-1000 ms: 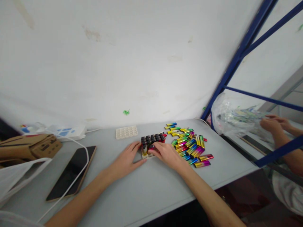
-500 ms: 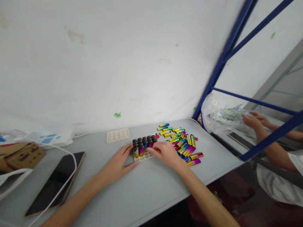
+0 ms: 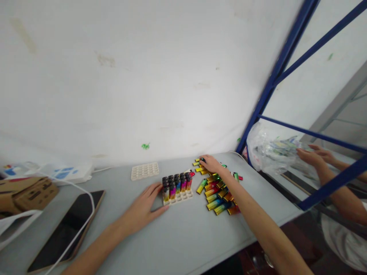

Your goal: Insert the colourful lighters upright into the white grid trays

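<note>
A white tray (image 3: 183, 197) holds several upright lighters (image 3: 176, 184) with black tops on the grey table (image 3: 177, 236). My left hand (image 3: 143, 205) lies flat against the tray's left side, fingers stretched out. My right hand (image 3: 211, 164) reaches over the far end of a pile of shiny multicoloured lighters (image 3: 215, 191) to the right of the tray, its fingers curled down onto the lighters there. Whether it holds one is hidden.
An empty white tray (image 3: 145, 170) lies near the wall. A phone (image 3: 67, 225) with a white cable, a cardboard box (image 3: 25, 193) and a power strip (image 3: 67, 172) are at the left. Beyond a blue frame (image 3: 269, 88), another person's hands (image 3: 314, 154) handle a plastic bag (image 3: 269, 151).
My right hand left the tray and moved right and away to the far end of the lighter pile. My left hand stayed by the tray. The view shifted slightly.
</note>
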{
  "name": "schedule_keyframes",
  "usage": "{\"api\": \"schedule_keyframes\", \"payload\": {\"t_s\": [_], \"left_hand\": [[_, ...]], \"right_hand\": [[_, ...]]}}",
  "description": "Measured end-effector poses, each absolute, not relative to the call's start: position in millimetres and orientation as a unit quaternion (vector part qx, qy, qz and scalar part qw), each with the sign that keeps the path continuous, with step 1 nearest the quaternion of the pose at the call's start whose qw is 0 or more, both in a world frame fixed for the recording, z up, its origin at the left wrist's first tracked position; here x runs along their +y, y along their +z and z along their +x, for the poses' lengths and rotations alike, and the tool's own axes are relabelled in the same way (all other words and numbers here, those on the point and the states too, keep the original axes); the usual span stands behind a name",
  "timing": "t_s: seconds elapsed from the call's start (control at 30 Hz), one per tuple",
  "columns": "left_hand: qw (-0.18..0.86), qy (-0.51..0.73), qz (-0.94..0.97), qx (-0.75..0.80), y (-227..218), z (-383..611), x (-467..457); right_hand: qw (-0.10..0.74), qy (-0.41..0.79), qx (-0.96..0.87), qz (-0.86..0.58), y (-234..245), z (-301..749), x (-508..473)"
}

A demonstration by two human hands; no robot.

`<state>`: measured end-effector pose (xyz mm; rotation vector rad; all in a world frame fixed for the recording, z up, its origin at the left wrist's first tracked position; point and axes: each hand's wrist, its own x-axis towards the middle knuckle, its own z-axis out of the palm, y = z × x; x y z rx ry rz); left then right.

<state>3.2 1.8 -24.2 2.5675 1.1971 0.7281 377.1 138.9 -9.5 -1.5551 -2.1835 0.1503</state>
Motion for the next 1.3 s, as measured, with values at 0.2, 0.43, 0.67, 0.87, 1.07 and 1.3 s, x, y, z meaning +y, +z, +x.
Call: {"api": "schedule_keyframes", "payload": {"t_s": [0.2, 0.43, 0.67, 0.87, 1.07, 1.3], "left_hand": [[0.114, 0.249, 0.868, 0.414, -25.9, 3.1, 2.8], [0.105, 0.256, 0.872, 0.404, -27.3, 1.5, 2.7], [0.104, 0.256, 0.871, 0.407, -26.9, 3.0, 1.9], [0.104, 0.261, 0.871, 0.404, -24.9, 2.4, 1.1], [0.106, 0.248, 0.871, 0.411, -22.2, 3.8, -0.5], [0.117, 0.248, 0.868, 0.415, -23.6, 3.8, -0.2]], "right_hand": [[0.203, 0.063, -0.805, -0.554, -13.9, 373.6, 127.1], [0.154, 0.12, -0.845, -0.498, 10.7, 379.1, 120.1], [0.215, 0.217, -0.816, -0.491, 18.3, 374.2, 103.5], [0.342, 0.25, -0.768, -0.48, 31.7, 359.0, 76.0], [0.537, 0.401, -0.593, -0.447, 36.9, 324.1, 55.2], [0.572, 0.523, -0.508, -0.376, 27.9, 299.3, 38.9]]}}
